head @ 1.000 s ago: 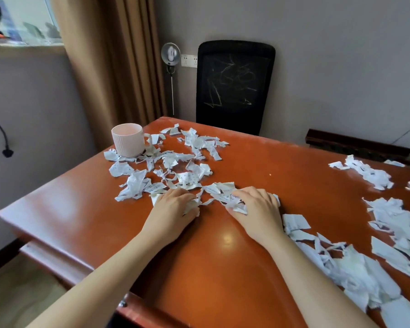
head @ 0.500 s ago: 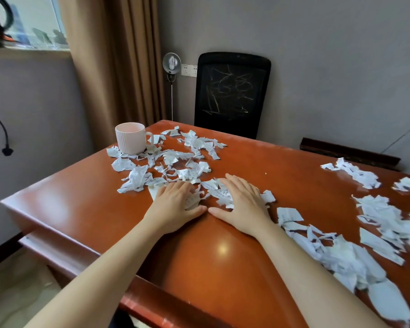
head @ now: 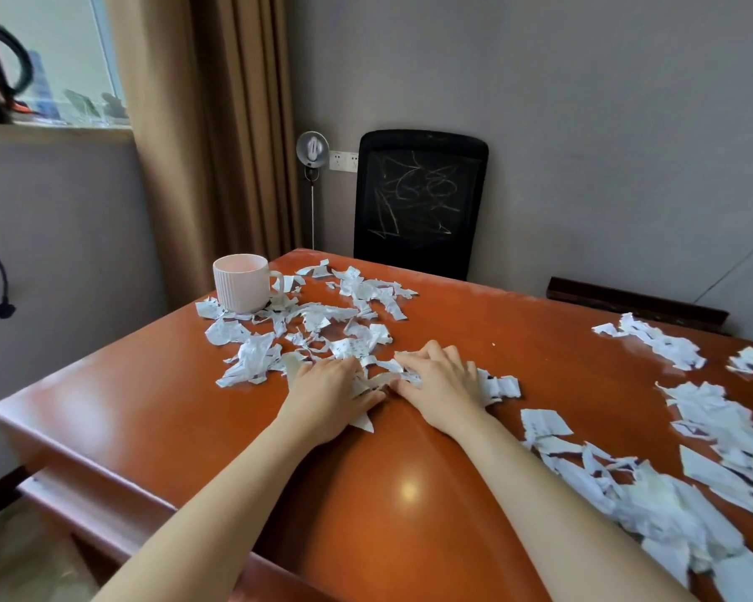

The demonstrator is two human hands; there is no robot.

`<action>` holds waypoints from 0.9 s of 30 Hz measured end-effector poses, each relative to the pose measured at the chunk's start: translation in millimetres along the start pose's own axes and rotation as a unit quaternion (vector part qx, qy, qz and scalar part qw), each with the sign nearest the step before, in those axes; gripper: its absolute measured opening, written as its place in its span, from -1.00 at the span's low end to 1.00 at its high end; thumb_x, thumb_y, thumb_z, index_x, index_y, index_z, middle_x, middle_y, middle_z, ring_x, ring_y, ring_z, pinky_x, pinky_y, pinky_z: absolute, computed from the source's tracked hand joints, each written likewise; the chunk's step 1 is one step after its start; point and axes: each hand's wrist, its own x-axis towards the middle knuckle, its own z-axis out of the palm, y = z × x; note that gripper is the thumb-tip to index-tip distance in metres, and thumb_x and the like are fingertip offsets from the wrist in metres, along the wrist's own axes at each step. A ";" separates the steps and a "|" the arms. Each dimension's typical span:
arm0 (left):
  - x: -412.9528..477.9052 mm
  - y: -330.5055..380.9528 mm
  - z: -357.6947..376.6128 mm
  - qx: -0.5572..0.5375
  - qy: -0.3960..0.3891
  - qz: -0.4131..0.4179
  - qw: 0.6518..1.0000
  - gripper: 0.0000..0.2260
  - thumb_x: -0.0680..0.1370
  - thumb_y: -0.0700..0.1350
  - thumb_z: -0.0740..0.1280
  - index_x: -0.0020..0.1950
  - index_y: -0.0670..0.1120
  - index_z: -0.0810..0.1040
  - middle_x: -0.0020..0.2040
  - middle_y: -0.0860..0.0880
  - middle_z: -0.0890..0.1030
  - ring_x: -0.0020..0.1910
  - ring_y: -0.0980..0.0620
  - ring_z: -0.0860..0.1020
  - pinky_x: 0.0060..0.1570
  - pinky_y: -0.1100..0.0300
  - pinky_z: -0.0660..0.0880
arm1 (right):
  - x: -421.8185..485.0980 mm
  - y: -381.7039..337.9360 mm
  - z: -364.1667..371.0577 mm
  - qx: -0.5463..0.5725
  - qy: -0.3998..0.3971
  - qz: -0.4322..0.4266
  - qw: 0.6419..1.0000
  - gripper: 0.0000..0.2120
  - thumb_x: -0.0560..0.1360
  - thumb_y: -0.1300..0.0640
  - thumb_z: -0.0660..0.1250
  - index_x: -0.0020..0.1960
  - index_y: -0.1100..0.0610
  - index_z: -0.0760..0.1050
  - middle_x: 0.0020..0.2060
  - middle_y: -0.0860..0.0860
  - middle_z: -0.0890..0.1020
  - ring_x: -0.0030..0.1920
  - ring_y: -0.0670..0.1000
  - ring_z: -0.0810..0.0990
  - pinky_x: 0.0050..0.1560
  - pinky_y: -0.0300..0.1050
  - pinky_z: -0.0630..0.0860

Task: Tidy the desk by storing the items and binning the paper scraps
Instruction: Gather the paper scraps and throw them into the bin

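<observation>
Torn white paper scraps (head: 253, 360) pressed under our flat, spread left hand (head: 327, 393) and right hand (head: 442, 384) could skid off the glossy red-brown wooden surface (head: 388, 493) if we rake fast

I see both my bare forearms (head: 218, 501) stretched forward; my left hand (head: 331, 391) and right hand (head: 442, 382) lie palm down, fingers straight, thumbs close together.

Desk (head: 148, 410); paper scraps (head: 314, 315); pink mug (head: 241, 282)
</observation>
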 end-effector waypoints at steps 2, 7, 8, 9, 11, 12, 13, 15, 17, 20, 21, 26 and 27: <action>2.6 0.0 -1.3 -0.003 0.000 0.003 1.000 -0.61 0.50 0.26 0.23 0.08 -0.02 0.52 0.01 -0.01 0.60 -0.03 0.01 0.52 -0.04 0.19 0.40 | 3.7 0.2 2.9 0.029 0.013 -0.006 0.999 -0.63 0.56 -0.16 0.18 0.34 -0.15 0.39 0.19 -0.08 0.43 0.22 0.03 0.34 0.17 -0.04 0.29; 3.5 0.7 -4.1 -0.004 -0.013 0.014 1.000 -0.71 0.53 0.20 0.23 -0.06 -0.02 0.51 -0.15 -0.02 0.56 -0.18 0.01 0.49 -0.22 0.21 0.31 | 3.7 6.4 7.8 0.119 0.074 -0.006 0.990 -0.77 0.55 -0.01 0.26 0.14 0.01 0.60 0.02 -0.05 0.56 0.07 0.02 0.44 -0.09 -0.12 0.39; 3.1 1.0 -4.5 -0.007 -0.010 0.017 1.000 -0.72 0.54 0.18 0.23 -0.08 -0.02 0.51 -0.19 -0.01 0.54 -0.21 0.01 0.47 -0.24 0.21 0.29 | 2.8 8.0 8.3 0.115 0.083 -0.006 0.990 -0.78 0.56 0.01 0.25 0.07 0.05 0.62 -0.03 -0.03 0.57 0.03 0.02 0.45 -0.15 -0.13 0.37; 2.7 1.2 -4.7 -0.014 -0.007 0.019 1.000 -0.72 0.54 0.17 0.24 -0.08 -0.04 0.51 -0.20 0.00 0.52 -0.22 0.01 0.46 -0.24 0.21 0.28 | 1.7 9.6 9.0 0.122 0.095 -0.007 0.988 -0.77 0.57 0.02 0.23 -0.01 0.10 0.62 -0.09 -0.02 0.58 -0.02 0.03 0.48 -0.20 -0.13 0.38; 1.5 1.0 -4.7 -0.042 0.008 0.027 0.999 -0.74 0.54 0.12 0.26 -0.07 -0.08 0.53 -0.19 -0.03 0.55 -0.21 0.00 0.46 -0.24 0.22 0.30 | -0.9 12.5 8.3 0.183 0.127 0.000 0.975 -0.79 0.57 0.05 0.23 -0.07 0.11 0.60 -0.17 -0.05 0.61 -0.11 -0.02 0.54 -0.21 -0.12 0.51; 1.2 0.6 -4.7 -0.057 0.021 0.033 0.998 -0.74 0.54 0.10 0.27 -0.04 -0.09 0.55 -0.15 -0.05 0.58 -0.21 0.01 0.47 -0.24 0.23 0.34 | -2.0 14.1 7.0 0.219 0.145 0.008 0.965 -0.81 0.57 0.07 0.24 -0.09 0.10 0.60 -0.21 -0.10 0.61 -0.17 -0.07 0.54 -0.22 -0.13 0.53; 0.5 0.4 -5.1 -0.068 0.036 0.036 0.996 -0.74 0.54 0.08 0.28 0.01 -0.10 0.57 -0.11 -0.06 0.61 -0.20 0.03 0.47 -0.26 0.25 0.37 | -2.8 15.9 5.4 0.245 0.161 0.020 0.956 -0.82 0.57 0.09 0.24 -0.14 0.08 0.58 -0.30 -0.15 0.57 -0.26 -0.13 0.50 -0.29 -0.18 0.48; -1.7 1.9 -7.4 -0.080 0.064 0.033 0.994 -0.72 0.54 0.07 0.29 0.06 -0.12 0.58 -0.07 -0.06 0.61 -0.20 0.04 0.47 -0.31 0.30 0.37 | -4.1 19.2 2.7 0.281 0.190 0.044 0.940 -0.78 0.57 0.12 0.24 -0.25 0.04 0.47 -0.47 -0.18 0.42 -0.42 -0.16 0.36 -0.41 -0.26 0.28; -2.6 1.9 -7.4 -0.085 0.083 0.027 0.993 -0.71 0.54 0.07 0.29 0.04 -0.15 0.57 -0.10 -0.06 0.60 -0.20 0.00 0.48 -0.29 0.24 0.39 | -4.4 22.3 0.1 0.318 0.224 0.070 0.919 -0.73 0.57 0.13 0.25 -0.31 0.05 0.42 -0.51 -0.13 0.39 -0.47 -0.12 0.32 -0.45 -0.22 0.21; -4.7 0.9 -8.7 -0.103 0.115 0.023 0.988 -0.76 0.54 0.05 0.30 -0.07 -0.13 0.54 -0.27 0.05 0.48 -0.36 0.14 0.38 -0.41 0.33 0.25 | -5.6 20.9 -4.6 0.360 0.253 0.105 0.892 -0.64 0.57 0.14 0.25 -0.39 -0.01 0.33 -0.53 -0.12 0.36 -0.49 -0.10 0.30 -0.47 -0.27 0.20; -5.3 0.8 -9.4 -0.115 0.126 0.023 0.985 -0.79 0.54 0.04 0.30 -0.11 -0.11 0.52 -0.32 0.10 0.43 -0.40 0.17 0.34 -0.44 0.35 0.22 | -6.3 19.6 -6.6 0.373 0.257 0.114 0.884 -0.63 0.56 0.14 0.25 -0.41 0.00 0.31 -0.53 -0.10 0.35 -0.49 -0.10 0.29 -0.47 -0.30 0.19; -8.5 2.5 -12.5 -0.177 0.164 0.016 0.970 -0.85 0.52 -0.04 0.34 -0.17 -0.08 0.46 -0.38 0.14 0.34 -0.45 0.19 0.28 -0.44 0.38 0.19 | -8.3 13.9 -19.2 0.455 0.247 0.183 0.836 -0.78 0.55 0.08 0.28 -0.26 0.10 0.41 -0.37 -0.04 0.48 -0.32 -0.07 0.46 -0.27 -0.19 0.48; -8.7 1.8 -12.5 -0.186 0.172 0.012 0.967 -0.83 0.52 -0.05 0.35 -0.20 -0.10 0.46 -0.41 0.14 0.33 -0.46 0.17 0.26 -0.44 0.36 0.17 | -8.2 13.4 -21.5 0.481 0.238 0.204 0.819 -0.82 0.55 0.07 0.29 -0.21 0.09 0.44 -0.31 -0.04 0.52 -0.26 -0.06 0.50 -0.21 -0.13 0.53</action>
